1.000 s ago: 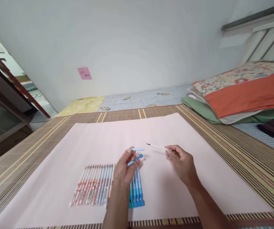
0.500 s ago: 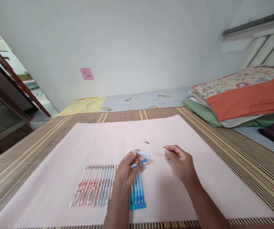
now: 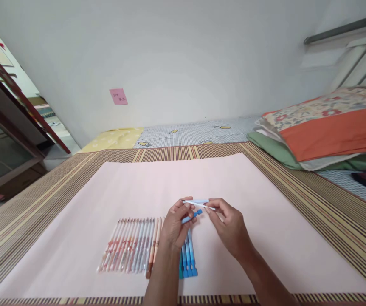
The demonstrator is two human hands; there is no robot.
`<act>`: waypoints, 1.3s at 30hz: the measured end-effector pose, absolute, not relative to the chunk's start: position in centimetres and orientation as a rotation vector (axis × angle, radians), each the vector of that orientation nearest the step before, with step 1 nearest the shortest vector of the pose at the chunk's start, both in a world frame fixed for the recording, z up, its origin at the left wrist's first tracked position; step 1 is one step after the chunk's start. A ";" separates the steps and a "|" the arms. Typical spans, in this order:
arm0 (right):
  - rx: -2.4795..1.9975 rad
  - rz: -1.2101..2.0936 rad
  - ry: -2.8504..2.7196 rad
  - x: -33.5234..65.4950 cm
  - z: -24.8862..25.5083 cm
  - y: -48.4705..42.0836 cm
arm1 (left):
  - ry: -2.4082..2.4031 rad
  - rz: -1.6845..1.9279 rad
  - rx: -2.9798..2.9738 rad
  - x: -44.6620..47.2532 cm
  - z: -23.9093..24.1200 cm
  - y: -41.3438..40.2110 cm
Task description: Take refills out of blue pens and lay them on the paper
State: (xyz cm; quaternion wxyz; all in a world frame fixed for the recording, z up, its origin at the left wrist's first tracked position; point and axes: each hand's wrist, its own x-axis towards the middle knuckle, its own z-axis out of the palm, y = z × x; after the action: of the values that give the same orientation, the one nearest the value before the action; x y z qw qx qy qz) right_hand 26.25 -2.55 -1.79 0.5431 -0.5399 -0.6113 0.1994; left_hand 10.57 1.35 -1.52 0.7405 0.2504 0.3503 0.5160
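Note:
My left hand (image 3: 177, 223) is closed on a light blue pen barrel (image 3: 200, 201) and a blue pen piece with a notched end (image 3: 192, 216). The fingers of my right hand (image 3: 229, 225) pinch a thin white pen refill (image 3: 198, 205). This refill crosses just in front of the barrel, its dark tip by my left fingertips. My right index finger is at the barrel's right end; whether it presses on it I cannot tell. Below, several blue pens (image 3: 189, 257) lie side by side, partly hidden by my left forearm.
Left of my forearm lies a row of several pale pens with pinkish patterns (image 3: 127, 246), beside orange-brown pens (image 3: 155, 242). Everything rests on a pale pink sheet (image 3: 84, 212) over a striped mat (image 3: 43, 195). Folded bedding (image 3: 329, 131) is stacked at the right, against the wall side.
My right hand has moved left with the refill, bringing it up to the barrel in my left hand. The view has shifted slightly.

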 end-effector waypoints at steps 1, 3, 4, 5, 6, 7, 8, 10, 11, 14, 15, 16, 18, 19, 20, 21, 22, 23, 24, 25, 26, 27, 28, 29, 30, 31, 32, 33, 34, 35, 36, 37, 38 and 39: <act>-1.291 0.473 -1.454 26.3 -1.8 -2.6 | 0.764 1.127 0.557 10.6 -1.5 1.3; -1.312 0.469 -1.458 26.5 -1.6 -2.6 | 0.761 1.120 0.572 10.6 -1.5 1.3; -1.323 0.469 -1.459 26.6 -1.5 -2.6 | 0.762 1.119 0.580 10.6 -1.5 1.3; -1.332 0.469 -1.462 26.7 -1.5 -2.6 | 0.764 1.115 0.589 10.5 -1.5 1.3; -1.336 0.463 -1.467 26.8 -1.5 -2.6 | 0.765 1.109 0.597 10.5 -1.5 1.3; -1.335 0.450 -1.476 26.9 -1.5 -2.6 | 0.765 1.103 0.605 10.6 -1.5 1.4; -1.327 0.426 -1.490 27.0 -1.5 -2.6 | 0.764 1.097 0.611 10.6 -1.6 1.4; -1.294 0.354 -1.528 27.1 -1.7 -2.5 | 0.762 1.091 0.615 10.6 -1.6 1.3; -1.276 0.316 -1.550 27.1 -1.8 -2.5 | 0.762 1.090 0.615 10.6 -1.6 1.3; -1.243 0.247 -1.609 27.1 -2.1 -2.4 | 0.766 1.098 0.627 10.8 -1.6 1.3; -1.238 0.243 -1.620 27.1 -2.1 -2.4 | 0.769 1.103 0.633 10.8 -1.6 1.3; -1.236 0.246 -1.624 27.0 -2.1 -2.4 | 0.775 1.109 0.638 10.8 -1.6 1.3; -1.237 0.264 -1.609 27.0 -2.2 -2.4 | 0.795 1.111 0.647 10.9 -1.6 1.3; -1.244 0.277 -1.592 27.0 -2.2 -2.4 | 0.808 1.107 0.655 10.9 -1.6 1.3; -1.254 0.291 -1.570 27.0 -2.3 -2.5 | 0.817 1.104 0.665 10.9 -1.6 1.3; -1.271 0.305 -1.544 27.0 -2.4 -2.5 | 0.823 1.105 0.679 10.9 -1.6 1.4; -1.294 0.316 -1.514 27.0 -2.5 -2.5 | 0.822 1.106 0.695 11.0 -1.6 1.3; -1.319 0.324 -1.481 27.0 -2.5 -2.5 | 0.817 1.108 0.714 11.0 -1.6 1.3; -1.342 0.330 -1.447 27.0 -2.6 -2.5 | 0.809 1.107 0.734 11.0 -1.6 1.3; -1.361 0.334 -1.413 27.0 -2.5 -2.5 | 0.802 1.104 0.754 11.1 -1.6 1.3; -1.372 0.344 -1.387 27.0 -2.4 -2.6 | 0.796 1.098 0.775 11.1 -1.6 1.2; -1.374 0.364 -1.378 27.0 -2.2 -2.6 | 0.790 1.091 0.794 11.2 -1.7 1.2; -1.368 0.395 -1.389 27.0 -2.0 -2.6 | 0.784 1.085 0.812 11.2 -1.7 1.2; -1.357 0.437 -1.418 27.0 -1.7 -2.7 | 0.779 1.079 0.826 11.2 -1.7 1.2; -1.345 0.486 -1.453 27.1 -1.4 -2.7 | 0.773 1.074 0.833 11.1 -1.7 1.2; -1.333 0.542 -1.483 27.2 -1.1 -2.6 | 0.769 1.068 0.834 11.1 -1.6 1.3; -1.324 0.604 -1.500 27.4 -0.9 -2.5 | 0.765 1.065 0.829 11.0 -1.6 1.3; -1.319 0.667 -1.498 27.6 -0.7 -2.3 | 0.761 1.067 0.819 10.9 -1.5 1.3; -1.315 0.727 -1.479 27.8 -0.6 -2.1 | 0.756 1.074 0.806 10.8 -1.5 1.3; -1.309 0.779 -1.451 28.0 -0.5 -1.7 | 0.749 1.083 0.792 10.8 -1.5 1.3; -1.300 0.818 -1.420 28.2 -0.4 -1.4 | 0.744 1.094 0.779 10.7 -1.4 1.4; -1.288 0.846 -1.388 28.3 -0.3 -0.9 | 0.745 1.104 0.766 10.7 -1.5 1.4; -1.276 0.866 -1.358 28.5 -0.1 -0.5 | 0.753 1.112 0.752 10.7 -1.5 1.4; -1.264 0.886 -1.332 28.6 0.2 -0.1 | 0.767 1.117 0.738 10.7 -1.6 1.4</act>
State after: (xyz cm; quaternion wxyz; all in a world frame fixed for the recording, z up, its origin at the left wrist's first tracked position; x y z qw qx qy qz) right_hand 28.56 -0.11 0.17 0.5236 -0.5282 -0.5566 0.3703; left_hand 10.71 1.40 -1.56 0.7167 0.3335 0.3468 0.5048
